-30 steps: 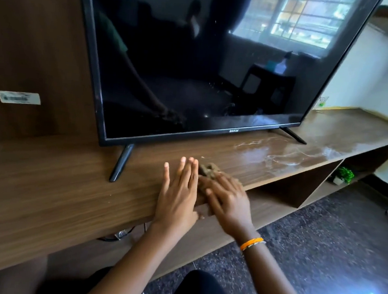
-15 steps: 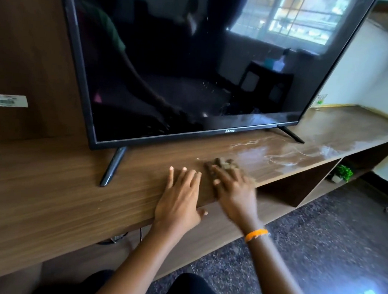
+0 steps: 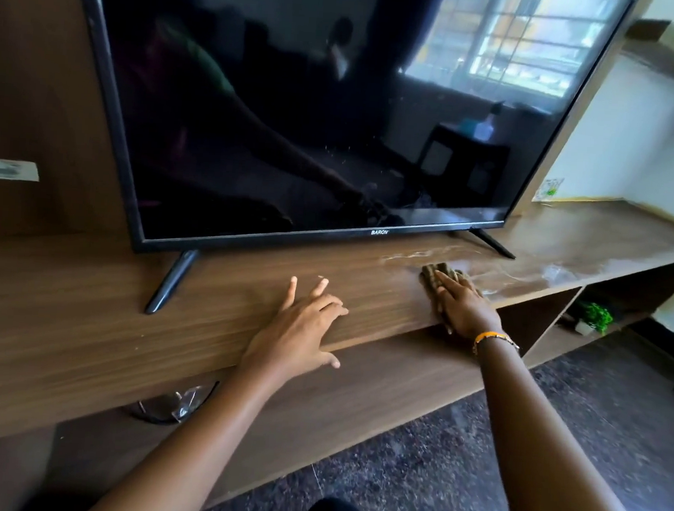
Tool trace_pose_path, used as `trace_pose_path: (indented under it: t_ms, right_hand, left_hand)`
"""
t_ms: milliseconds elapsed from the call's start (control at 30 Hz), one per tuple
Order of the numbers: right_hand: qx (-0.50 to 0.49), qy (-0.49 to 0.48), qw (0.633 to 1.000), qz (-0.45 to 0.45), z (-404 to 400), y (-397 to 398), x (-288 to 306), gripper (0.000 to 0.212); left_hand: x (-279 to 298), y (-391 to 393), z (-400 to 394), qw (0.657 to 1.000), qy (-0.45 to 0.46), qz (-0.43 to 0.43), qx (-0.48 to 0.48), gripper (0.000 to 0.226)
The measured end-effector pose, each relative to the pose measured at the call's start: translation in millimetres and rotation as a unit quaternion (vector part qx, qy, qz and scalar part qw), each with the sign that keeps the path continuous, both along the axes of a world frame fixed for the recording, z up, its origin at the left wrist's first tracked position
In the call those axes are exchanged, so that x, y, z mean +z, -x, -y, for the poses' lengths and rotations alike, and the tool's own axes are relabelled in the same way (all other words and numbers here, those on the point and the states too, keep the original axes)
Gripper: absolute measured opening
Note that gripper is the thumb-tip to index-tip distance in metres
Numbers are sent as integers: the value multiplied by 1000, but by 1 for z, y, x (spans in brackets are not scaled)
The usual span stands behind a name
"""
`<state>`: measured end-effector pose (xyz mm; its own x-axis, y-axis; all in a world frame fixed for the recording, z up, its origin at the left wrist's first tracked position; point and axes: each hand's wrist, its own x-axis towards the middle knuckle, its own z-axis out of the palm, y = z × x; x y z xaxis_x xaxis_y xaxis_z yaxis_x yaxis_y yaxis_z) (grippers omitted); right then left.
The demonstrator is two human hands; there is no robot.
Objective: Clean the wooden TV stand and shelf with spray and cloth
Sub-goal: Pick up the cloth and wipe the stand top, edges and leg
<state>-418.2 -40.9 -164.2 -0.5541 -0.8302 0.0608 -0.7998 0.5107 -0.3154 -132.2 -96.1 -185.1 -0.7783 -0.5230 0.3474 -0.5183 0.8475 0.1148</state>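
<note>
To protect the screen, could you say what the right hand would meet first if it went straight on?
The right hand, pressing the cloth flat, points up-left; past wet streaks, it would probably meet the TV's lower bezel first.

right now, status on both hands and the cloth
Left hand rests on the TV stand top, empty. Right hand presses the brown cloth on wet streaks. TV foot beyond the cloth, apart.

Bare hands [image 3: 298, 332] and forearms, an orange bracelet [image 3: 486, 336] around the right wrist
</note>
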Motion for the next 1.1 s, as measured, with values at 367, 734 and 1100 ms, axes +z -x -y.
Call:
trace_pose_path:
  t_ms: [367, 734, 1100]
  right_hand:
    - [248, 69, 966, -6, 35, -147, -9, 44]
    - [-16, 58, 997, 58, 7, 60, 1, 43]
    - [221, 87, 967, -90, 17, -129, -10, 43]
  left_hand:
    - [-2, 3, -11, 996, 32, 7, 87, 88]
    - [-7, 5, -11, 997, 57, 47, 36, 109]
    - [-4, 2, -14, 995, 41, 49, 71, 111]
